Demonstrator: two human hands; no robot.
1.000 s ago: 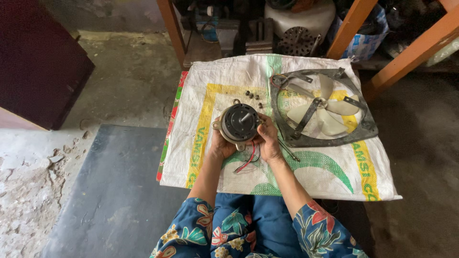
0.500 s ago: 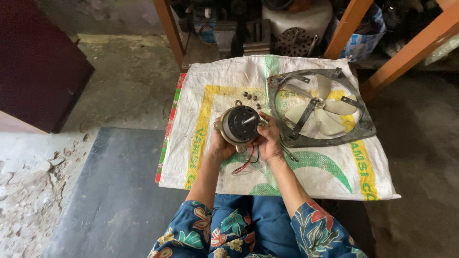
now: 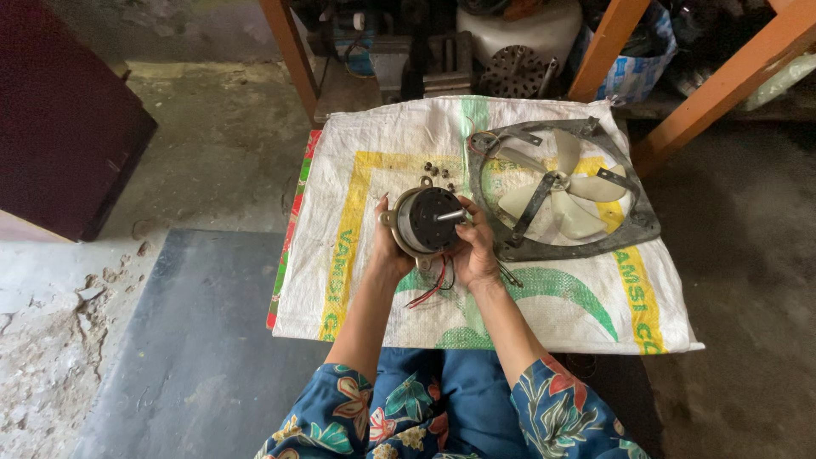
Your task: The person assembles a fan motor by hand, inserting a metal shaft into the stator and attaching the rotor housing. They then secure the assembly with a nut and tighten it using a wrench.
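Observation:
I hold a small round fan motor (image 3: pixel 427 220) with both hands above a white woven sack (image 3: pixel 365 280) spread on the floor. My left hand (image 3: pixel 387 245) cups the motor's left side. My right hand (image 3: pixel 474 248) grips its right side, fingers near the steel shaft that sticks out to the right. Red and black wires (image 3: pixel 432 287) hang from the motor's underside. A grey fan frame with cream blades (image 3: pixel 557 189) lies on the sack just right of my right hand. Several small nuts or screws (image 3: pixel 440 172) lie on the sack just beyond the motor.
Orange wooden legs (image 3: pixel 291 53) and a slanted beam (image 3: pixel 722 78) stand behind the sack, with metal parts and a white container stored under them. A dark maroon cabinet (image 3: pixel 64 119) stands at the left. A grey slab (image 3: pixel 187 340) lies left of my knees.
The motor has been turned in my hands: its dark face and shaft now point to the right instead of up. Both hands keep their grip.

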